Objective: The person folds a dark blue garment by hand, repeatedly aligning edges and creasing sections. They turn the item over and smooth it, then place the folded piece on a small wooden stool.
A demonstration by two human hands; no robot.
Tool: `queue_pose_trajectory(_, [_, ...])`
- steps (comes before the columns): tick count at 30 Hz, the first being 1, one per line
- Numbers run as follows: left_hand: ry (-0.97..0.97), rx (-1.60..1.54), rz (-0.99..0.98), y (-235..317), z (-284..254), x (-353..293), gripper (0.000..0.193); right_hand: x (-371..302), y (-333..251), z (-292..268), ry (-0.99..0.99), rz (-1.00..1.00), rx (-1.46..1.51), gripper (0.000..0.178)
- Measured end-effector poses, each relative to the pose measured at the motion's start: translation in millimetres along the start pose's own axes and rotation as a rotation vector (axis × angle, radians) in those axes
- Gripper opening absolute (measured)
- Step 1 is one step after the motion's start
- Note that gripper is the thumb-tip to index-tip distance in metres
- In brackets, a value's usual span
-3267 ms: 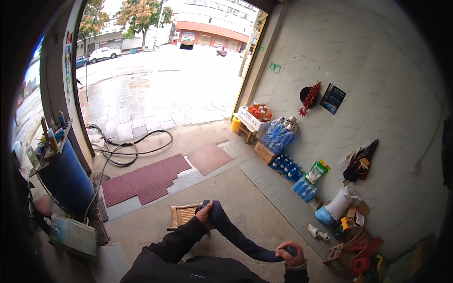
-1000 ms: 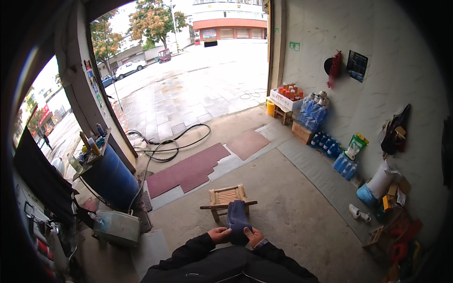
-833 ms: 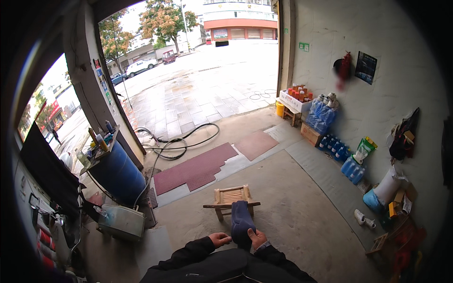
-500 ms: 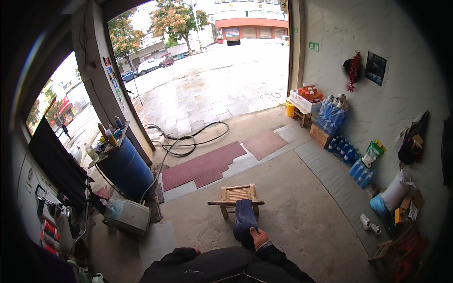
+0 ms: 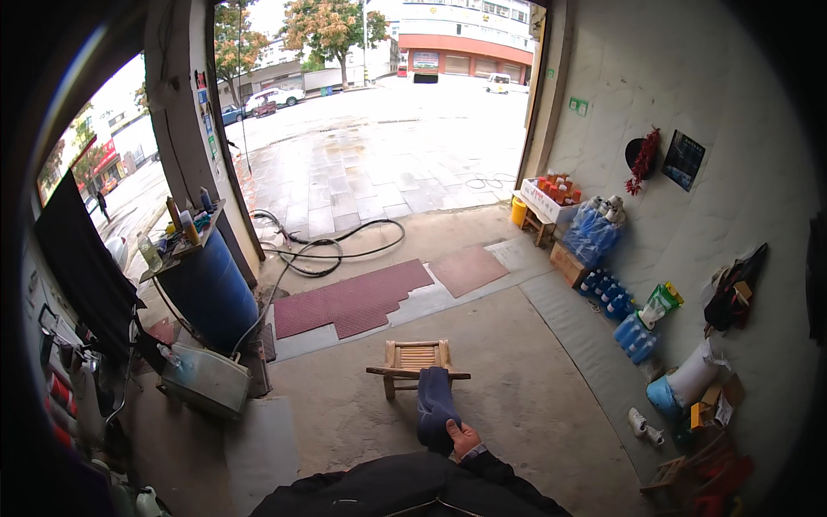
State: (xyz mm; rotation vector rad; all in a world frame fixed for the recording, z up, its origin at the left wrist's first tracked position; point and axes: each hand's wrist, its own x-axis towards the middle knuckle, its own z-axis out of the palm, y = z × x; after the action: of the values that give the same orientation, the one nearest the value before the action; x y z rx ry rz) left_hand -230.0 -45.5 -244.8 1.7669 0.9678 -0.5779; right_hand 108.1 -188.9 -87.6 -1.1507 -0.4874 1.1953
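Observation:
My right hand (image 5: 463, 438) is low in the middle of the view, its thumb pressed on top of a dark blue cloth (image 5: 438, 405). The other fingers are mostly hidden. The cloth stretches forward and its far end overlaps the back bar of a small wooden chair (image 5: 417, 355). I cannot tell whether the cloth rests on that bar or hangs in front of it. The chair has a slatted seat and stands on the concrete floor. My left hand is out of sight, with only the dark sleeve on that side showing.
A blue barrel (image 5: 209, 291) with bottles on top and a grey bin (image 5: 207, 382) stand at left. A black hose (image 5: 375, 226) coils by the doorway beside reddish mats (image 5: 353, 297). Along the right wall are blue bottles (image 5: 636, 336), a white sack (image 5: 689, 375) and white shoes (image 5: 644, 426).
My view has shifted, so the room sits a little farther left. The left hand, partly seen before, has gone out of sight. My right hand keeps its hold on the cloth.

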Motion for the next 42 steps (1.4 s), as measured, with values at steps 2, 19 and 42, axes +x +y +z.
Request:
queue_pose_trajectory(2, [-0.014, 0.004, 0.023, -2, 0, 3, 0.05, 1, 3, 4, 0.011, -0.013, -0.042, 0.046])
queue_pose_trajectory(19, [-0.031, -0.018, 0.153, -65, -1, 12, 0.049, -8, 33, 67, 0.166, 0.095, -0.118, 0.053])
queue_pose_trajectory(42, [0.083, -0.095, 0.042, -137, 23, -46, 0.048, -16, 59, 87, 0.21, 0.1, 0.021, 0.04])
